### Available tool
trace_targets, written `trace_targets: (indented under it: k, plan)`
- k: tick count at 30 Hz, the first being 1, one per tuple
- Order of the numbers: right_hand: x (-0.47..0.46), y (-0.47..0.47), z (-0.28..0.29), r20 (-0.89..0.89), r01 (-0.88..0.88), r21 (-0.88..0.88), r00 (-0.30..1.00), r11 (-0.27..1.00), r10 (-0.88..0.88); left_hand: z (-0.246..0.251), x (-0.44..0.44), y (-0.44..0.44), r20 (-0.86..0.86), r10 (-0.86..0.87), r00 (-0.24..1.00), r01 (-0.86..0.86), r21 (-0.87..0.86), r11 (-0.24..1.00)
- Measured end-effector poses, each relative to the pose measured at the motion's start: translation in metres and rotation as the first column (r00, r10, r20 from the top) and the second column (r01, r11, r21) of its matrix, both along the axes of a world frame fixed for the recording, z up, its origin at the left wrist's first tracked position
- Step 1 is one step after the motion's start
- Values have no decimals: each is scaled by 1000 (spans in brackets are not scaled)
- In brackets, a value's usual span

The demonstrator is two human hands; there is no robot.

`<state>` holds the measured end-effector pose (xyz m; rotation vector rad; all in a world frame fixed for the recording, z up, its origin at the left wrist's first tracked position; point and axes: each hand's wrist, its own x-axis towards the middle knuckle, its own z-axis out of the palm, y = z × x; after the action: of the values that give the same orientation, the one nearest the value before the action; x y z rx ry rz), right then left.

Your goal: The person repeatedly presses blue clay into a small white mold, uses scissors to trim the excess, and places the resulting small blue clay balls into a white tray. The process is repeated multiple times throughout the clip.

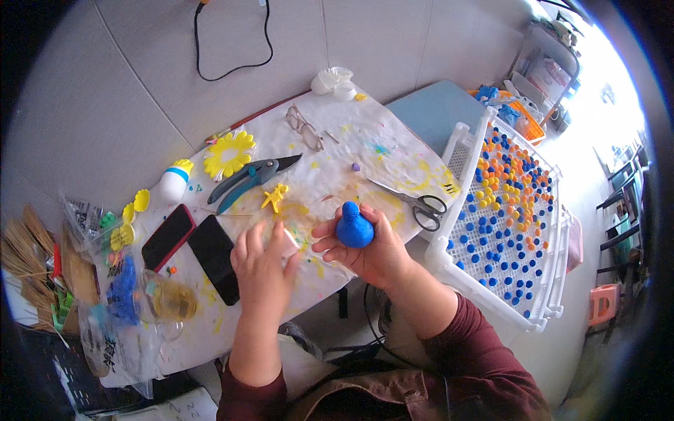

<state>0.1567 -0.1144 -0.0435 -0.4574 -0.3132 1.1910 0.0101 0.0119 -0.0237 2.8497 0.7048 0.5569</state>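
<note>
A blue clay piece (355, 230), round at the bottom with a narrower textured knob on top, is gripped in my right hand (376, 250) above the table's front part. My left hand (266, 268) is slightly blurred, just left of it, fingers bent over the table. A small white flat piece (288, 243) shows between its index finger and thumb; whether it is held or lies on the table is unclear. Beyond the left hand lies a small yellow clay figure (275, 198). Two dark-screened phones (213, 258) lie left of that hand.
Pruning shears (247, 179), eyeglasses (304, 128) and black-handled scissors (429, 210) lie on the stained table (337, 173). A yellow flower-shaped piece (230, 155) and a jar of yellowish liquid (171, 302) are at left. White mesh trays (442, 258) of coloured balls stand right.
</note>
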Motion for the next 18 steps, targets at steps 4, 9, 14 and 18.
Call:
trace_targets:
  k: [4,9,14,18]
  plan:
    - [-17,4,-17,-141,-103,97,983,990,116,-8,8,-12,415,-261,872,374,-219,901]
    - [-21,-4,-13,109,-78,-89,990,993,88,-15,19,-33,611,-65,789,548,-651,525]
    - [31,-51,18,937,807,179,-315,562,154,-15,17,-35,657,171,734,619,-751,231]
    - [60,-82,23,801,899,36,-287,437,526,-21,17,-34,638,184,748,608,-769,196]
